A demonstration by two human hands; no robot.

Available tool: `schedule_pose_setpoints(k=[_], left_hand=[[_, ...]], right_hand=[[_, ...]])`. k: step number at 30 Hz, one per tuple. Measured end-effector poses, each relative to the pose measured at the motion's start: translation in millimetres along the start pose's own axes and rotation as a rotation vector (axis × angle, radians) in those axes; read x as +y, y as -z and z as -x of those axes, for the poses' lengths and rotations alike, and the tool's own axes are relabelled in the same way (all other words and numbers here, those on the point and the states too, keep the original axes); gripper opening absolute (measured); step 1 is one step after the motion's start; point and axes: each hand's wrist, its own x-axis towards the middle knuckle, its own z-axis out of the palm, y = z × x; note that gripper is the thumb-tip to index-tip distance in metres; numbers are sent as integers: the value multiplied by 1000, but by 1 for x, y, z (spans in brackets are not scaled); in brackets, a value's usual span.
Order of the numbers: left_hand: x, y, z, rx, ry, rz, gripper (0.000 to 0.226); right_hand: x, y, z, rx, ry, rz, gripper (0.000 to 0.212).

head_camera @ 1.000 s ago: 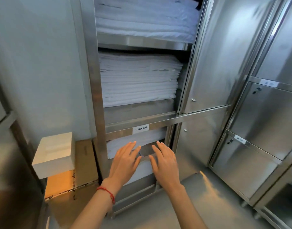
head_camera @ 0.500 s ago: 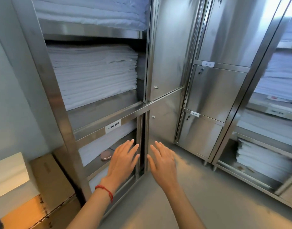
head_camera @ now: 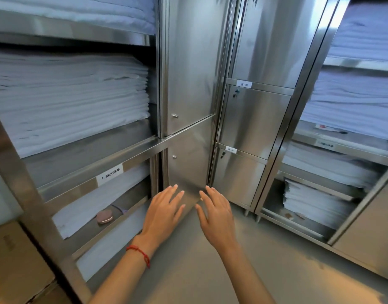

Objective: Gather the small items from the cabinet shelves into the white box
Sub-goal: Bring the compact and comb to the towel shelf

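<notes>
A small pink oval item point(head_camera: 104, 216) lies on a low shelf of the open steel cabinet point(head_camera: 83, 172) at the left, next to folded white linen, with a thin purple cord point(head_camera: 118, 209) beside it. My left hand point(head_camera: 163, 213), red string at the wrist, hovers palm down with fingers spread, to the right of that shelf. My right hand point(head_camera: 217, 213) hovers beside it, also spread and holding nothing. Both are in front of a closed lower steel door point(head_camera: 188, 163). Small brownish items point(head_camera: 294, 216) lie on the bottom shelf of the right cabinet. The white box is out of view.
Stacks of folded white linen point(head_camera: 70, 102) fill the left shelves and the right cabinet's shelves point(head_camera: 351, 106). Closed, labelled steel doors point(head_camera: 252, 119) stand in the corner. A cardboard box point(head_camera: 15, 264) sits at the bottom left. The floor point(head_camera: 210, 277) is grey.
The view has swung to the right: the white box and most of the cardboard box left the frame, and the right cabinet came into view. Both hands stay open and spread.
</notes>
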Motion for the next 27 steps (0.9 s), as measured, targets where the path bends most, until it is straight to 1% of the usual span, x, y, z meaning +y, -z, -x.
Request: schedule_pose_setpoints(k=[4, 8, 15, 21, 27], left_hand=[[19, -23, -22, 3, 23, 1, 42], [33, -43, -40, 8, 47, -11, 43], [41, -69, -61, 7, 84, -57, 44], [24, -86, -82, 1, 119, -79, 43], [-15, -107, -103, -5, 140, -116, 43]], right_hand=[[36, -3, -15, 20, 28, -4, 38], [68, -7, -28, 6, 51, -21, 38], [107, -23, -49, -5, 79, -67, 38], [118, -54, -76, -15, 116, -103, 38], [115, -98, -109, -44, 140, -126, 38]])
